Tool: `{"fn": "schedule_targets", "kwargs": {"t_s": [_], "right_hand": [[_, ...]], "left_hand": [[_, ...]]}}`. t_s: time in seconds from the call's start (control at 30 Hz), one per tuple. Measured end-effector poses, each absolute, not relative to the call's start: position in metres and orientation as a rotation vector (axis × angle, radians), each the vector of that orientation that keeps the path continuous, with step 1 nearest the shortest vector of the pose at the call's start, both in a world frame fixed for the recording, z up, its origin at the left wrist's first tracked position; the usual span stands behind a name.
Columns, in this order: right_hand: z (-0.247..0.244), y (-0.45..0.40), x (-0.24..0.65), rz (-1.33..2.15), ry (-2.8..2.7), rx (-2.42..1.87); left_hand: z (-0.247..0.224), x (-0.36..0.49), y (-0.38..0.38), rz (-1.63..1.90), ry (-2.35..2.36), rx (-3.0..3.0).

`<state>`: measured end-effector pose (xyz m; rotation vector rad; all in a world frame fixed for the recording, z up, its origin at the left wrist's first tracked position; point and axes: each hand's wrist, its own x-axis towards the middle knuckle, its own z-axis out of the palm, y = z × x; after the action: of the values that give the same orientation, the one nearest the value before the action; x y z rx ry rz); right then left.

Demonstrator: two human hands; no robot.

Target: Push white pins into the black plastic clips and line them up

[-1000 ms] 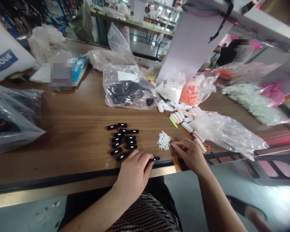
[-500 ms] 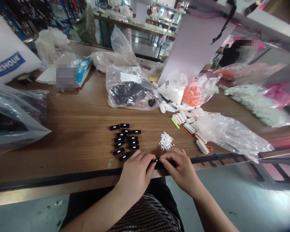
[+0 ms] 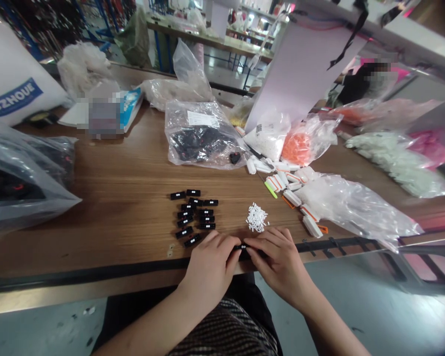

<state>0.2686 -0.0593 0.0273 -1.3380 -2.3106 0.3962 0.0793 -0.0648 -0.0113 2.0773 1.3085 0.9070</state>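
Note:
At the table's front edge, a small black plastic block with two white dots on its upper face lies between my hands. My left hand pinches its left end between thumb and forefinger. From the other side, the bent fingers and thumb of my right hand close on its right end. Just beyond my right fingertips sits a pile of tiny white pegs. To the left, several similar black blocks rest in loose rows, white dots facing up.
Behind the blocks stands a clear bag of black parts. White cases with orange trim lie to the right beside a clear plastic bag. Another bag of dark parts occupies the left. A person in dark clothing is at the far right.
My right fingers have shifted slightly at the block's right end. Two white dots now show on the block, where one was visible before. The whole view has drifted a little.

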Motion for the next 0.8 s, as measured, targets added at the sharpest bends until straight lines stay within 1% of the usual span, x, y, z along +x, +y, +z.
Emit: {"fn": "schedule_targets", "kwargs": {"t_s": [0.3, 0.47, 0.57, 0.6, 0.63, 0.7, 0.8], "right_hand": [[0.022, -0.063, 0.265, 0.336, -2.322, -1.276], [0.018, -0.064, 0.270, 0.578, -2.241, -1.292], [0.023, -0.045, 0.282, 0.687, -2.255, -1.292], [0.025, -0.033, 0.288, 0.648, -2.257, -1.358], [0.027, -0.019, 0.295, 0.537, -2.209, -1.481], [0.030, 0.013, 0.309, 0.107, -2.121, -1.925], [0.030, 0.054, 0.321, -0.066, -2.087, -2.121]], "left_hand": [[-0.012, 0.080, -0.065, 0.936, 1.296, 2.047], [-0.012, 0.080, -0.065, 0.951, 1.296, 2.049], [-0.012, 0.080, -0.065, 0.944, 1.303, 2.058], [-0.012, 0.080, -0.065, 0.946, 1.299, 2.064], [-0.012, 0.080, -0.065, 0.951, 1.296, 2.068], [-0.012, 0.080, -0.065, 0.971, 1.289, 2.070], [-0.013, 0.081, -0.066, 0.990, 1.293, 2.062]]}}
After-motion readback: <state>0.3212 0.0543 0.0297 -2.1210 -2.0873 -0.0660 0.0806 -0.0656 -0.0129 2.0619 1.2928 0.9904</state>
